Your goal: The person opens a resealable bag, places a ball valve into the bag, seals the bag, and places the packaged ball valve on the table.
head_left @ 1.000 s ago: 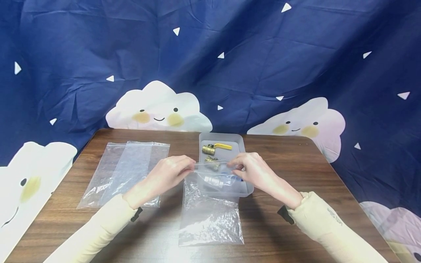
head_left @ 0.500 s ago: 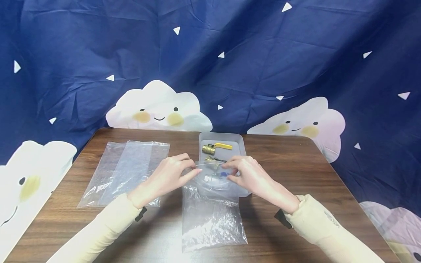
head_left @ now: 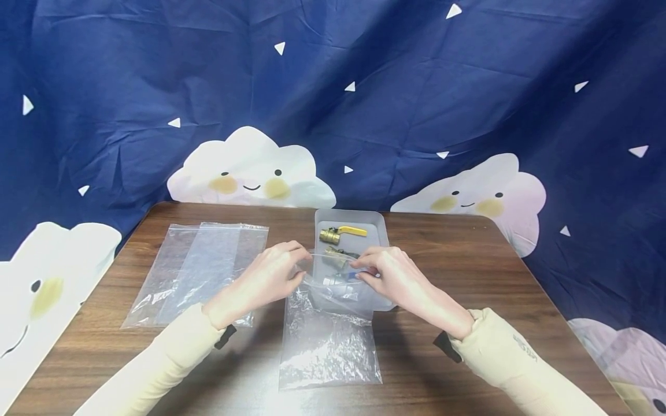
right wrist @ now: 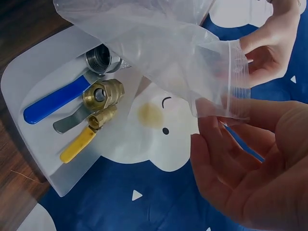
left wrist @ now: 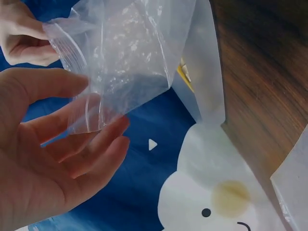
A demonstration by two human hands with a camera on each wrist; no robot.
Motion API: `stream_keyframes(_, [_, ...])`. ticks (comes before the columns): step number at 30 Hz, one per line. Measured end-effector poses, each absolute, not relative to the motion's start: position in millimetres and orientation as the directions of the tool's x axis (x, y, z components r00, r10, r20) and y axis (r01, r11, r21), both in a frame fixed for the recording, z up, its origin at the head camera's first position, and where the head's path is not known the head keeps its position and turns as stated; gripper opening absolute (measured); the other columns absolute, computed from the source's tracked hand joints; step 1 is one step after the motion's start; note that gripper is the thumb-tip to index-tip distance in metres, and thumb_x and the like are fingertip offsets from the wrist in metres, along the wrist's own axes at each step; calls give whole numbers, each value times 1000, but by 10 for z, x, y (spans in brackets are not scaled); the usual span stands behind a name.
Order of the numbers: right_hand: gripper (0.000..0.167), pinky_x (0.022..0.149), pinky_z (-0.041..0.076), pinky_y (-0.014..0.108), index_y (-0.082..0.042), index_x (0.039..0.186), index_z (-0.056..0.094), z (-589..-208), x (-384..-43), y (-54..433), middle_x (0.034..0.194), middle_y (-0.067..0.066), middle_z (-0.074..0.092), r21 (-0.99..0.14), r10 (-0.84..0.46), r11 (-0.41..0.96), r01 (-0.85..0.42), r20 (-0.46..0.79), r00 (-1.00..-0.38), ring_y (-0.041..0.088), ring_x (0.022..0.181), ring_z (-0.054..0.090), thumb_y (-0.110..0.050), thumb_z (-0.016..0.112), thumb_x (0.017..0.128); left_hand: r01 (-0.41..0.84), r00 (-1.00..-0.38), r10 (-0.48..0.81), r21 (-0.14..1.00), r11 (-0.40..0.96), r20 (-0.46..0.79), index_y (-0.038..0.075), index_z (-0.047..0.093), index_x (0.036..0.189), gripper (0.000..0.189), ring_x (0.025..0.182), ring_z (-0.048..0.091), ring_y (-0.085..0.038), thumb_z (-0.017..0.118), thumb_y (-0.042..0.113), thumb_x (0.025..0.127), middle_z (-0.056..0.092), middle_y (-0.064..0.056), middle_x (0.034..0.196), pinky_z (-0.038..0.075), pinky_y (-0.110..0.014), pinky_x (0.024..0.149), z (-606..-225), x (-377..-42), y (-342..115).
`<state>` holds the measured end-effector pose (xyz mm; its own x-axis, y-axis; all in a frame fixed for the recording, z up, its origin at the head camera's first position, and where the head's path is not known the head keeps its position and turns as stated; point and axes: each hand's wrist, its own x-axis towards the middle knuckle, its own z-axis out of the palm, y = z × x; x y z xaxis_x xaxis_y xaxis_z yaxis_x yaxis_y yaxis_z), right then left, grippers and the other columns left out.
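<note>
A clear zip-lock bag (head_left: pixel 330 349) hangs mouth-up between my hands, its mouth parted and its lower part over the table. My left hand (head_left: pixel 270 277) holds the left end of the mouth, thumb and fingers on either side of the film (left wrist: pixel 86 110). At the right end, my right hand (head_left: pixel 390 274) pinches the zip strip (right wrist: pixel 238 82) between thumb and fingers. Behind the bag, a translucent box (head_left: pixel 382 231) contains a yellow-handled brass ball valve (head_left: pixel 330 236), another brass valve (right wrist: pixel 103 94) and a silver valve (right wrist: pixel 98 58) with a blue handle (right wrist: pixel 55 103).
Overlapping clear zip bags (head_left: pixel 203 277) lie flat on the wooden table (head_left: pixel 447 254), left of my left hand. Behind the table's far edge hangs a blue curtain (head_left: pixel 395 104) with clouds and white triangles.
The bag's mouth has gone from a narrow slit to a wider, rounded gap. My right hand has shifted slightly left, and the bag's bottom has swung right and back left.
</note>
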<state>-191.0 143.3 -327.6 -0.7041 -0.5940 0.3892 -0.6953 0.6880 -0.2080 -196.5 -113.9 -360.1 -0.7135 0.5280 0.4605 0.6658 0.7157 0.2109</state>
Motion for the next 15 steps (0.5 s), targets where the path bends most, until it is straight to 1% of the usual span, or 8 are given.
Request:
stream_keyframes(3, [19,60,53,21,-5,95,79,-3273,-1901,1436,90,3,76,-208,-594,693,-691,380,-709,7,66,65,-3,80,76,669,-716,519,247,701,467,5,72,102,24,87,71,-21,75,5,78,73,-6,100,60,-35,79,-3593,-1961,-1119])
stream_keyframes(7, [22,61,54,20,-5,96,79,-3267,-1881,1428,91,4,76,-215,-597,691,-691,369,-712,8,67,68,-3,82,75,669,-702,465,277,689,539,8,76,89,10,75,71,-17,79,14,82,75,-3,86,59,-31,69,-3585,-1977,-1093])
stream_keyframes(10, [21,60,53,19,-6,95,79,-3267,-1868,1426,89,4,75,-212,-603,684,-698,375,-704,7,67,67,-2,82,75,668,-688,433,274,692,582,11,77,81,8,68,70,-13,80,19,82,74,0,78,57,-28,63,-3578,-1980,-1082])
stream_keyframes(13, [19,60,53,20,-8,93,80,-3269,-1861,1431,87,2,75,-192,-607,682,-706,390,-692,6,66,66,-2,81,76,662,-694,430,277,697,578,12,76,81,5,68,68,-12,80,13,80,73,1,79,57,-28,63,-3575,-1965,-1081])
stream_keyframes(15, [18,59,53,20,-9,92,80,-3267,-1856,1435,86,0,75,-179,-605,686,-705,399,-690,5,65,66,-3,81,76,657,-703,436,277,701,562,10,75,84,9,69,68,-12,81,8,77,73,1,83,57,-28,65,-3577,-1945,-1080])
